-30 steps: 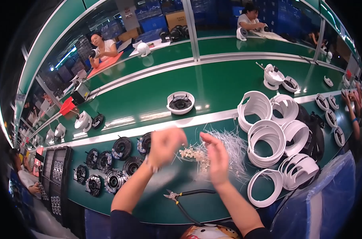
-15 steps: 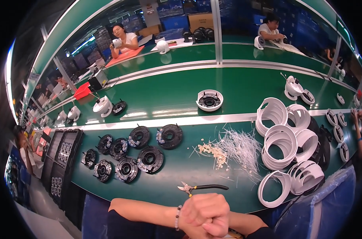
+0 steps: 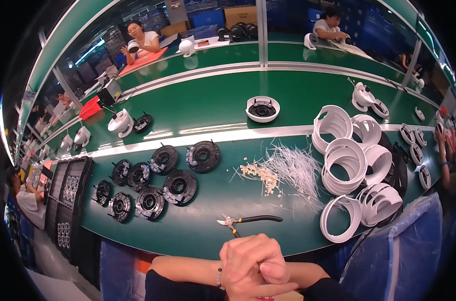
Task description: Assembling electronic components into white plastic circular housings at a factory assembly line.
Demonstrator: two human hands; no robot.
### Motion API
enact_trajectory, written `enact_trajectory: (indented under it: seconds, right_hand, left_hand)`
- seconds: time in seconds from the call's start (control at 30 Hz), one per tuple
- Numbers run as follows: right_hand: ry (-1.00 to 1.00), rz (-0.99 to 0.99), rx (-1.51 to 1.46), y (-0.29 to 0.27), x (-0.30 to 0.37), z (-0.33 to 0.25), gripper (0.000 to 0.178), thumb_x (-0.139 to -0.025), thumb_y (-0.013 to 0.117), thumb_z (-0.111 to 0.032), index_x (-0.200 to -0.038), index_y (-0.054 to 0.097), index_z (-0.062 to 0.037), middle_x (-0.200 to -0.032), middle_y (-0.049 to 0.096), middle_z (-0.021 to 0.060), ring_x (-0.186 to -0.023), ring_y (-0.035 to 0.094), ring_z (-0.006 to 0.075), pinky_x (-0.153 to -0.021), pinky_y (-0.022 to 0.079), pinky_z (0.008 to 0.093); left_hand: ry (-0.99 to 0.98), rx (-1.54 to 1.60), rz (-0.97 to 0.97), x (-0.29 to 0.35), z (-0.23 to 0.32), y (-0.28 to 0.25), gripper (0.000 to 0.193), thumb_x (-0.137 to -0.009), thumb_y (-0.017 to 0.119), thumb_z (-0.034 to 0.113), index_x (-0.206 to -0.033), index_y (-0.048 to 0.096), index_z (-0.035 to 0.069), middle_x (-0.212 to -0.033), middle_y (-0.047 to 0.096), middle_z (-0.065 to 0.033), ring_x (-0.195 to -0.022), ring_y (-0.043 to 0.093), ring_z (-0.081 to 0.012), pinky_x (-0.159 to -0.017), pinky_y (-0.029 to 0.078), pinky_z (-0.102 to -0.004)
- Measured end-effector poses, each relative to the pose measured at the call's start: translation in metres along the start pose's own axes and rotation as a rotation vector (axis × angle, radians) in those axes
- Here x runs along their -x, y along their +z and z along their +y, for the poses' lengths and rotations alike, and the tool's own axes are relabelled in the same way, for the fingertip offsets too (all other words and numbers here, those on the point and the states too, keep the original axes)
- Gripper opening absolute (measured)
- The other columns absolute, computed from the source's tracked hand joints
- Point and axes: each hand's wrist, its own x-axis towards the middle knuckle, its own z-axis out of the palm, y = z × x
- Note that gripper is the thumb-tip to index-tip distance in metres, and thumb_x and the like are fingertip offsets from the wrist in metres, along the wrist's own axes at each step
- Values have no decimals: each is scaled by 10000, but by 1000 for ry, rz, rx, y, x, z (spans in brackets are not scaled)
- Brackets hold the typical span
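Note:
My two hands are clasped together in front of the bench's near edge, with no tool or part visible in them. On top, my right hand folds its fingers over my left hand, which is partly hidden underneath. One finger sticks out toward the right below the clasp. A beaded bracelet circles my left wrist. Just beyond the hands lie diagonal cutters with dark handles, their jaws pointing left. Farther off is a heap of thin white cable ties, beside small cream-coloured pieces.
Several round black bases with circuit boards stand at left, near a black tray. White ring housings are stacked at right. A white ring with a black base inside sits on the raised green surface. Co-workers sit behind the partition.
The bench and its contents sit higher and farther left in the picture. My clasped hands have shifted their hold, and one finger now points right. A co-worker at far left has turned a white part.

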Motion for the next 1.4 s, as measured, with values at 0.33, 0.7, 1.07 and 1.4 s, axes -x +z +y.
enact_trajectory:
  seconds: [0.33, 0.7, 1.07, 1.4]
  right_hand:
    - [-400, 225, 186, -2, 21, 37, 322, -790, 447, -357, -887, 465, -51, -582, 496, 118, -462, 506, 227, -422, 433, 271]
    - [416, 518, 131, -2, 10, -14, 467, -804, 312, -360, -646, 524, 25, -667, 571, 171, -649, 571, 301, -627, 475, 377]
    - [-352, 159, 723, -14, 8, 4, 363, -762, 384, -285, -471, 440, -75, -529, 505, 47, -488, 528, 206, -519, 438, 296]
    - [-88, 441, 888, -43, 37, -26, 387, -820, 450, -286, -988, 483, 61, -1023, 532, 223, -921, 523, 273, -802, 406, 352]
  left_hand:
    - [-20, 429, 97, 3, -9, 15, 594, -528, 598, 119, -1115, 522, 61, -828, 497, -98, -652, 487, -162, -589, 397, -286]
    - [37, 393, 358, 19, -28, 30, 331, -701, 617, 126, -979, 489, 0, -761, 578, -102, -511, 495, -151, -478, 399, -234]
    - [21, 301, -234, 21, -52, 2, 426, -756, 569, 225, -1121, 405, 78, -925, 550, -173, -774, 569, -276, -655, 469, -367]
    - [388, -107, 6, 9, -99, -13, 351, -720, 530, 209, -1029, 534, 42, -1106, 498, -208, -978, 523, -353, -800, 442, -417]
